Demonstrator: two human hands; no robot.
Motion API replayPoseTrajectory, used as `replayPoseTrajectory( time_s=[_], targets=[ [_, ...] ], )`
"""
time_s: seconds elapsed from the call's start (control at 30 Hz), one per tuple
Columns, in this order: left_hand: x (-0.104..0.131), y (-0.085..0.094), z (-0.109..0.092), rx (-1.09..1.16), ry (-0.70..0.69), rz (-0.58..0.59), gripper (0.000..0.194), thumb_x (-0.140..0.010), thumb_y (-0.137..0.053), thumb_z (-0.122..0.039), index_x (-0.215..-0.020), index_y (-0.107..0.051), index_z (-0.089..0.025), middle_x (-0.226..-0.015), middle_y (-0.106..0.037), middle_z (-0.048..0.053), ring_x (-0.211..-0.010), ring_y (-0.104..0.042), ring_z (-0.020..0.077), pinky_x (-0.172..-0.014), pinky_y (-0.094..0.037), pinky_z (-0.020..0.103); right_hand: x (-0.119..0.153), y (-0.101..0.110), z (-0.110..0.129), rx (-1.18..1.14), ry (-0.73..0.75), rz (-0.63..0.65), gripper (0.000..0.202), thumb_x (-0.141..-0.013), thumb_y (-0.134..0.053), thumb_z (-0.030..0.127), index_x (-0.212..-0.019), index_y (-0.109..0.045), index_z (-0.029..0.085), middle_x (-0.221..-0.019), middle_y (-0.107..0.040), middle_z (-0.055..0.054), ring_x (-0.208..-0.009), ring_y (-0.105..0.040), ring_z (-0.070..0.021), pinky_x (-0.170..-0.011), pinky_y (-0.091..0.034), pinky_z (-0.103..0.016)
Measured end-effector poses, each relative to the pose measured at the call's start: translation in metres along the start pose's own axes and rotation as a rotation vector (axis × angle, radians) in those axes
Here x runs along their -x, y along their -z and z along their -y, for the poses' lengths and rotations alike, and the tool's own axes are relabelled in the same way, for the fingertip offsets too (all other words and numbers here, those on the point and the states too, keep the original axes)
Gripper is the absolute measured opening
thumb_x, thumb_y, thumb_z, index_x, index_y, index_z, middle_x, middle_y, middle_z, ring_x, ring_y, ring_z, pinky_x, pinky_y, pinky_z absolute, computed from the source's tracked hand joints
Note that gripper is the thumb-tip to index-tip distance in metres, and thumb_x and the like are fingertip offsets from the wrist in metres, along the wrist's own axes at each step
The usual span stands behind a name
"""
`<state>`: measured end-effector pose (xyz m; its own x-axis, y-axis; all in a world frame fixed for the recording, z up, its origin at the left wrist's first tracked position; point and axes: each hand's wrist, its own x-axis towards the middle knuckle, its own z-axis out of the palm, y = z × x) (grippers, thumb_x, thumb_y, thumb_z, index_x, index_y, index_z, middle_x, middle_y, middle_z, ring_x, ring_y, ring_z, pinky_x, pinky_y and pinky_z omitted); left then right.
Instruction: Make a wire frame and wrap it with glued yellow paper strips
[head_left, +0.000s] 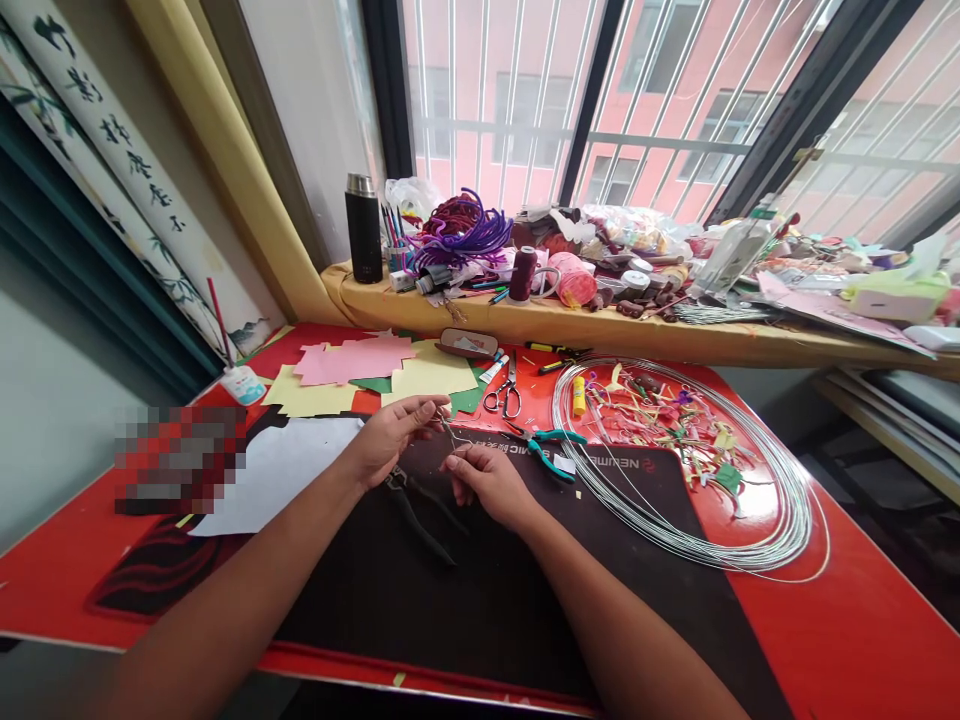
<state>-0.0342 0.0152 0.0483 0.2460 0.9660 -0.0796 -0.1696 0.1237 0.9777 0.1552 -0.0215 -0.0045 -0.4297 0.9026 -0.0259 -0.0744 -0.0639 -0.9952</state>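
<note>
Over the dark desk mat (487, 620), my left hand (391, 437) is closed in a pinch on one end of a short bent wire (452, 433). Something small and pale shows at its fingertips, too small to name. The wire runs down toward my right hand (491, 484), whose thumb and fingers are pressed together on its lower end. Below the hands lie dark-handled pliers (420, 522) on the mat, their jaws partly hidden behind my left hand. Teal-handled pliers (541, 446) rest to the right of my right hand.
A large wire coil (780, 540) surrounds colourful scraps (686, 415) and a yellow glue stick (578, 396). Scissors (511, 390), pink paper (356, 360) and a white sheet (281, 475) lie behind and left. A black flask (364, 235) stands on the crowded sill.
</note>
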Motion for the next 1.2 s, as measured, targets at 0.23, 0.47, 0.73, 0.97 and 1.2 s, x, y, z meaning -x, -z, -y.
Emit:
replayPoseTrajectory(
  time_s=[0.23,0.47,0.73,0.97,1.2],
  targets=[
    [-0.006,0.009,-0.018,-0.488,-0.048,0.097,0.041,-0.071,-0.085,-0.055,-0.084,-0.080,-0.017,-0.076,-0.073,0.005,-0.061,-0.058,0.0152,-0.059,-0.044,0.027,0.002,-0.003,0.000,0.017,-0.017,0.055,0.042,-0.088,-0.068,0.060,-0.087,-0.070,0.018,-0.058,-0.061,0.004,-0.048,-0.054,-0.0112,-0.050,-0.039,-0.024],
    [-0.005,0.007,-0.017,-0.514,-0.042,0.088,0.042,-0.072,-0.082,-0.058,-0.079,-0.077,-0.017,-0.055,-0.063,0.001,-0.053,-0.055,0.0141,-0.051,-0.040,0.024,0.001,-0.002,0.001,-0.024,-0.029,0.053,0.044,-0.087,-0.071,0.059,-0.098,-0.072,0.017,-0.068,-0.066,0.002,-0.052,-0.059,-0.0116,-0.050,-0.041,-0.023],
    [-0.007,0.012,-0.014,-0.429,-0.032,0.090,0.045,-0.071,-0.083,-0.058,-0.079,-0.075,-0.015,-0.060,-0.064,0.001,-0.053,-0.054,0.0118,-0.052,-0.040,0.023,0.003,-0.001,0.008,-0.136,-0.046,0.088,0.045,-0.088,-0.072,0.059,-0.102,-0.076,0.017,-0.071,-0.070,-0.001,-0.056,-0.062,-0.0120,-0.054,-0.043,-0.024],
    [-0.003,0.011,-0.014,-0.401,-0.047,0.121,0.046,-0.071,-0.084,-0.058,-0.080,-0.074,-0.014,-0.065,-0.065,0.001,-0.054,-0.053,0.0109,-0.052,-0.038,0.023,0.004,0.001,0.011,-0.278,-0.082,0.047,0.043,-0.085,-0.077,0.056,-0.101,-0.077,0.017,-0.077,-0.073,-0.003,-0.057,-0.064,-0.0122,-0.054,-0.042,-0.024],
    [0.000,0.002,-0.009,-0.443,-0.033,0.189,0.047,-0.076,-0.079,-0.061,-0.084,-0.071,-0.015,-0.064,-0.064,0.000,-0.055,-0.053,0.0116,-0.053,-0.039,0.024,0.005,0.000,0.009,-0.258,-0.098,0.069,0.039,-0.083,-0.079,0.053,-0.097,-0.076,0.016,-0.074,-0.073,-0.002,-0.058,-0.065,-0.0131,-0.055,-0.042,-0.024]
  ],
)
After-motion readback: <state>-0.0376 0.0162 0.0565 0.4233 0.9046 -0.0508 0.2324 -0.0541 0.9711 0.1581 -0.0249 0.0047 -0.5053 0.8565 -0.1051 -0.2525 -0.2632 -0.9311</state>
